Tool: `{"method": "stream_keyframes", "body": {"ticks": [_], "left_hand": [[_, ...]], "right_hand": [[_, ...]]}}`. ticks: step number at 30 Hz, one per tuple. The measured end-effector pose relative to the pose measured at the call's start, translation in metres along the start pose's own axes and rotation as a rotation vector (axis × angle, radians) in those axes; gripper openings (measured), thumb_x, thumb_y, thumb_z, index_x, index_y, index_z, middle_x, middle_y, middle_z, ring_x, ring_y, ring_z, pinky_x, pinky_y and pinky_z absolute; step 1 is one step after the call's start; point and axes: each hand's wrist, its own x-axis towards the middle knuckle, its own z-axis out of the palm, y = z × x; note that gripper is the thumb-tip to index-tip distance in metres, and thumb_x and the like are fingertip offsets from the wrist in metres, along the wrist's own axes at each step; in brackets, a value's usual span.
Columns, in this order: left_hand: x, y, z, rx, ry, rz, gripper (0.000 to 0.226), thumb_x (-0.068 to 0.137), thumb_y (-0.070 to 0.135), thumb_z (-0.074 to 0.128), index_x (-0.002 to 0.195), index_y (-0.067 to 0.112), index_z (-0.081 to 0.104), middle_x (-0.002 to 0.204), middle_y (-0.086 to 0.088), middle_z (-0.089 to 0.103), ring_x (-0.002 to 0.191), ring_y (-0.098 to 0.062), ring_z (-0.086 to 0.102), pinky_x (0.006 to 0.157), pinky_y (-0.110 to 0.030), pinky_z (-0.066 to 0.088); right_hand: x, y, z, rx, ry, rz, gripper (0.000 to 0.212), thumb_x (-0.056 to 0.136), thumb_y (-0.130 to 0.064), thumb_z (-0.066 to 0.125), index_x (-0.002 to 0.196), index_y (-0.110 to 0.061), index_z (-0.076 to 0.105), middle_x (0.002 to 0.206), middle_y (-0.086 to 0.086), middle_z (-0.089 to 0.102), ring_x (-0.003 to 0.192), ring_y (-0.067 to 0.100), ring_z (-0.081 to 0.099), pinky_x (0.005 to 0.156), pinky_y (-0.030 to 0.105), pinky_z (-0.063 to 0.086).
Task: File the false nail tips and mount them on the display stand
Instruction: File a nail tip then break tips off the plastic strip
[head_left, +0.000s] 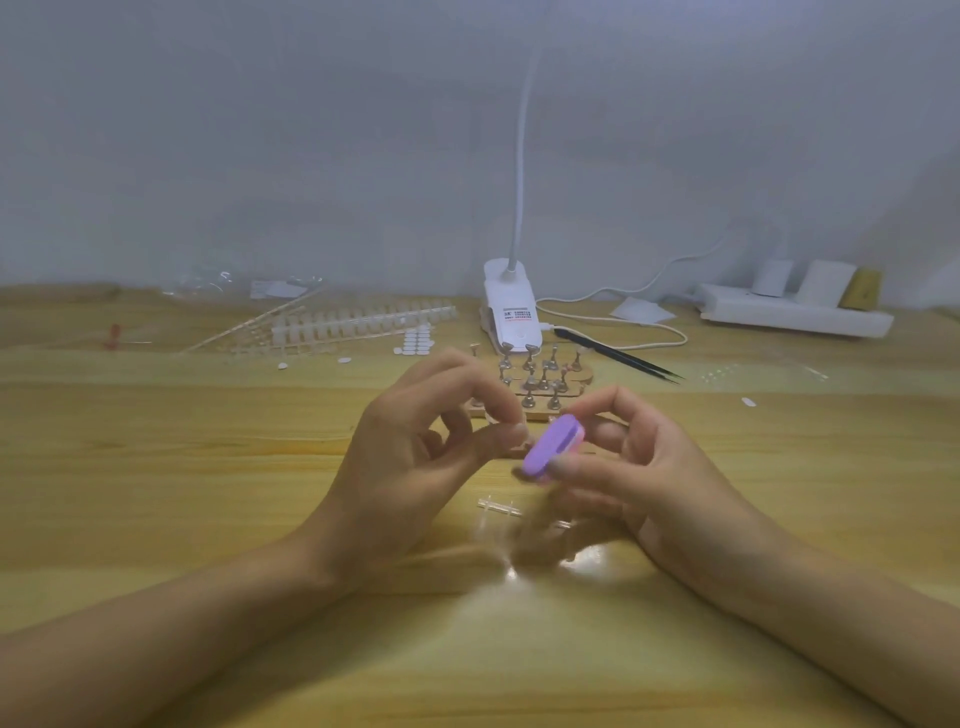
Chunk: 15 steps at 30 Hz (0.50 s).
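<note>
While the left hand (410, 457) pinches thumb and forefinger together on something too small and blurred to make out, presumably one clear tip, the right hand (639, 467) grips a lilac oval filing block (550, 449) tilted just beside that pinch. To file well, the pinch should sit low on the tip so its edge stays free, with short, light strokes, since thin plastic flexes and slips easily. The wooden display stand with metal pegs (540, 382) waits just behind both hands; the strips of translucent false nail tips (363, 319) lie farther back on the left. The glossy yellow wood-grain bench (208, 467) also carries a white clip lamp (511, 312), black tweezers (618, 356) and a white power strip (795, 312) against a pale wall.
</note>
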Motion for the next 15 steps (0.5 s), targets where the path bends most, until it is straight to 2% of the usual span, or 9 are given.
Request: {"method": "stream_keyframes", "body": {"ticks": [2,6,9,13,15], "left_hand": [[-0.0005,0.0003,0.0004,0.004,-0.017,0.003,0.009,0.084,0.024,0.072,0.079,0.02,0.066,0.09,0.007,0.057,0.065,-0.02,0.053,0.049,-0.043,0.042],[-0.0011,0.0006,0.0016,-0.024,-0.019,-0.016,0.01,0.083,0.028,0.071,0.077,0.022,0.066,0.09,0.006,0.058,0.065,-0.021,0.051,0.05,-0.043,0.04],[-0.001,-0.0003,0.0013,-0.001,-0.026,-0.011,0.009,0.083,0.024,0.072,0.077,0.022,0.066,0.089,0.005,0.057,0.066,-0.023,0.052,0.049,-0.039,0.041],[-0.0003,-0.0018,0.0005,-0.035,-0.025,-0.046,0.01,0.083,0.03,0.072,0.078,0.026,0.065,0.089,0.008,0.058,0.066,-0.018,0.051,0.051,-0.036,0.042],[-0.0004,-0.0026,0.0007,-0.03,-0.034,-0.047,0.01,0.084,0.029,0.072,0.078,0.025,0.065,0.09,0.007,0.057,0.066,-0.018,0.052,0.051,-0.035,0.042]], "right_hand": [[-0.002,0.001,0.0031,-0.051,-0.077,-0.019,0.035,0.068,-0.008,0.088,0.092,-0.019,0.065,0.102,0.012,0.073,0.081,0.029,0.075,0.066,0.034,0.061],[-0.0006,-0.0006,-0.0016,0.04,0.079,-0.04,0.042,0.063,-0.012,0.089,0.094,-0.012,0.06,0.099,0.013,0.071,0.082,0.028,0.075,0.064,0.027,0.059],[-0.0033,-0.0006,0.0026,-0.096,-0.069,-0.028,0.038,0.068,-0.011,0.09,0.091,-0.016,0.061,0.103,0.011,0.073,0.084,0.032,0.074,0.066,0.035,0.06],[-0.0016,-0.0023,0.0004,0.049,0.055,-0.028,0.043,0.063,-0.011,0.086,0.094,-0.01,0.057,0.098,0.015,0.07,0.08,0.025,0.075,0.063,0.027,0.059],[-0.0021,-0.0028,0.0019,-0.031,-0.045,0.004,0.041,0.065,-0.01,0.088,0.094,-0.011,0.058,0.102,0.014,0.072,0.08,0.027,0.075,0.063,0.03,0.06]]}}
